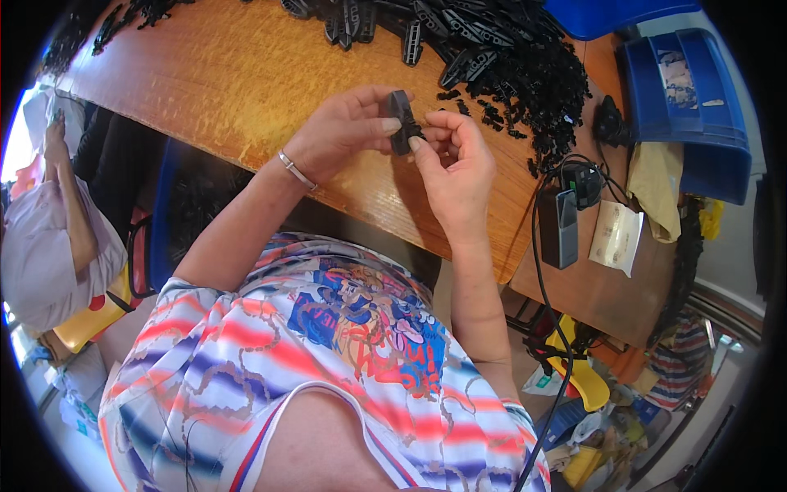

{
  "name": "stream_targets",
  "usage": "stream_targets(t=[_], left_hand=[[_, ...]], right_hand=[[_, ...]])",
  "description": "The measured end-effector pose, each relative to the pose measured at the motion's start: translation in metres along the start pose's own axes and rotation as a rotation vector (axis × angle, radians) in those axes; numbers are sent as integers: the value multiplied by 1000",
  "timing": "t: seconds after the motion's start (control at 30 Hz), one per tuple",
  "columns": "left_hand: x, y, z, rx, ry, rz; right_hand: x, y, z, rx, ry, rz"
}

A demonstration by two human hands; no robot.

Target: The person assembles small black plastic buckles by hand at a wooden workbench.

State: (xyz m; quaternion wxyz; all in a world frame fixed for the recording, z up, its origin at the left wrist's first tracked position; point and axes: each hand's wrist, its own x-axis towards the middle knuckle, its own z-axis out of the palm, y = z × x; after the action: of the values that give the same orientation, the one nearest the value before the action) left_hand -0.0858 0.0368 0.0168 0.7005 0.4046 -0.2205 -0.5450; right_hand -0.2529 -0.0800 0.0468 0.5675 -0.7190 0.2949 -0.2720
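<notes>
Over the wooden table (221, 82), my left hand (340, 131) pinches a long black plastic part (399, 111) upright between thumb and fingers. My right hand (456, 168) is closed at the part's right side, thumb and fingertips on a small dark piece (413, 130) against it. Whether that piece is fixed to the part is too small to tell. Beyond my hands lies a heap of similar long black parts (413, 43). A pile of small black pieces (553, 102) spreads to the right, a few lying loose near my right hand.
At the right stand a blue bin (693, 90), a dark box-shaped device (558, 230) and a white paper packet (616, 236). A black cable (537, 246) hangs down past my right forearm. Another person (61, 238) sits at the far left. A yellow chair (580, 373) is at lower right.
</notes>
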Motion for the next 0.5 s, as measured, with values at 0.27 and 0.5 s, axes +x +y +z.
stream_targets(t=[0.27, 0.5], left_hand=[[-4, -1, 0, 90, 22, -17], [-6, 2, 3, 133, 48, -18]], right_hand=[[8, -1, -9, -105, -98, 28], [7, -2, -10, -157, -86, 6]])
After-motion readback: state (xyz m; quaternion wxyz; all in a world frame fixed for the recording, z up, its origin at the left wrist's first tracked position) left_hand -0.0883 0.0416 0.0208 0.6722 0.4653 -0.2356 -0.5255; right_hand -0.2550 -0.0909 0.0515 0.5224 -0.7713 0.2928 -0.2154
